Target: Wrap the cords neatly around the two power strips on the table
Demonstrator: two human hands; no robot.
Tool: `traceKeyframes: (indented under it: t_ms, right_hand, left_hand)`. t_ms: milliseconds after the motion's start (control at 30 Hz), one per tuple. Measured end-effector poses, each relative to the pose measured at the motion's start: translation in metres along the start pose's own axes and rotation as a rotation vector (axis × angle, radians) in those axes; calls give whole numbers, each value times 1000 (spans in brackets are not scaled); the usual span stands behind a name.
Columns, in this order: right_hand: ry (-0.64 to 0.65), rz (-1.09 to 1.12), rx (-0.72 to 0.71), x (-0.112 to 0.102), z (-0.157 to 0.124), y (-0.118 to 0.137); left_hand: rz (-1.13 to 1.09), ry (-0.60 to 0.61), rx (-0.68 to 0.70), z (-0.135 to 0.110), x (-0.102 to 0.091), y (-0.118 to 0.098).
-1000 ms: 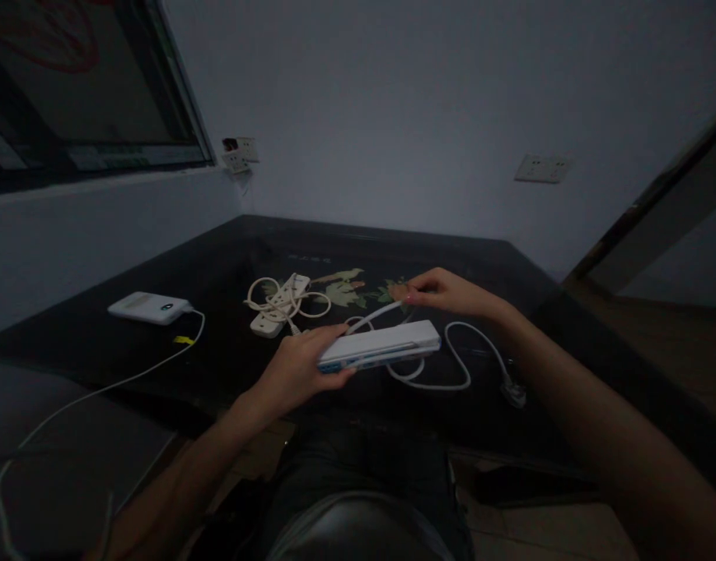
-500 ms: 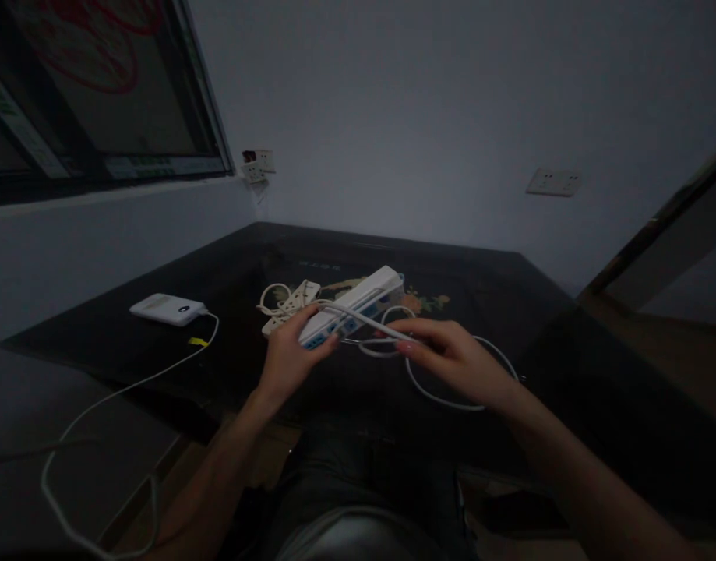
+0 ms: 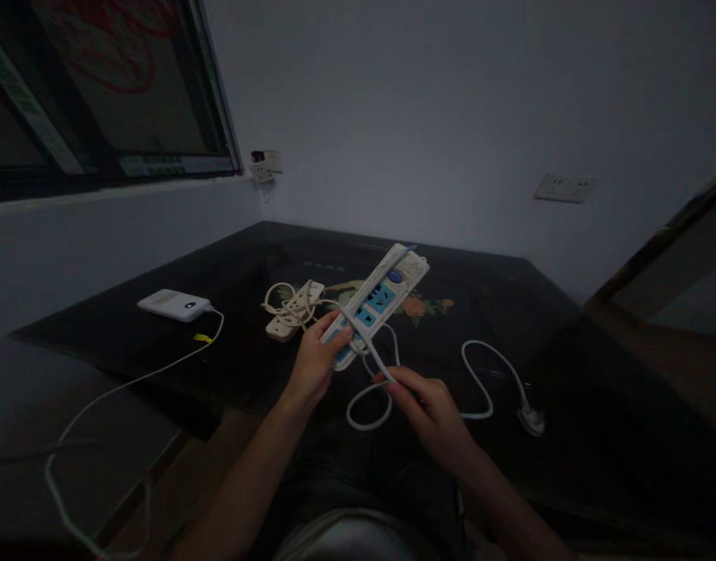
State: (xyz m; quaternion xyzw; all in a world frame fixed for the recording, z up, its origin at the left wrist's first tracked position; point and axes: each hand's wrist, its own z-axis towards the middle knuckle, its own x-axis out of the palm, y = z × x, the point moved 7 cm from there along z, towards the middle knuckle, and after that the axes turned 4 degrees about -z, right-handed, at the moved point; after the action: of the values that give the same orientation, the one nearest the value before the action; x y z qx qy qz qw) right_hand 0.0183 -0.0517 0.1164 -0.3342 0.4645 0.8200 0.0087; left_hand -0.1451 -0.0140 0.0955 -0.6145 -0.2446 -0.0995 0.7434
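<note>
Filling the lower view, a dark table [image 3: 568, 327] is shown. A white power strip [image 3: 386, 292] with blue sockets is held tilted above it, its near end clasped by the left hand [image 3: 314, 362]. Its cord [image 3: 480, 374] is pinched by the right hand [image 3: 431, 409] just below the strip, then looped across the table to a plug [image 3: 533, 421]. A smaller strip [image 3: 290, 315] and a power bank [image 3: 174, 304] are laid further left.

Left hand [image 3: 312, 366] gripping tilted power strip [image 3: 376, 302], right hand [image 3: 428, 407] apparently pinching its white cord [image 3: 370, 352], dark table [image 3: 568, 343].
</note>
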Motion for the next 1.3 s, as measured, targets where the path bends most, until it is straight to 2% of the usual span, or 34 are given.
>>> traceKeyframes:
  t_ms: [233, 333, 467, 667, 833, 933, 1100, 1300]
  right_hand:
    - [-43, -38, -47, 0, -4, -4]
    - [-52, -139, -84, 2, -5, -4]
    - [-20, -326, -137, 5, -8, -2]
    - [46, -420, -78, 3, -6, -7]
    - [151, -647, -157, 9, -3, 1]
    - [208, -655, -140, 8, -2, 1]
    - [210, -668, -58, -3, 1, -7]
    - [266, -869, -103, -3, 9, -3]
  left_hand:
    - [-135, 83, -190, -11, 16, 7]
    - [-163, 145, -239, -15, 22, 9]
    - [-177, 183, -238, -15, 24, 12]
    - [-166, 212, -237, -14, 22, 19]
    - [-105, 178, -196, -12, 14, 21]
    - [-92, 145, -176, -10, 11, 21]
    - [-111, 133, -201, -9, 11, 22]
    - [-119, 154, -224, -10, 11, 25]
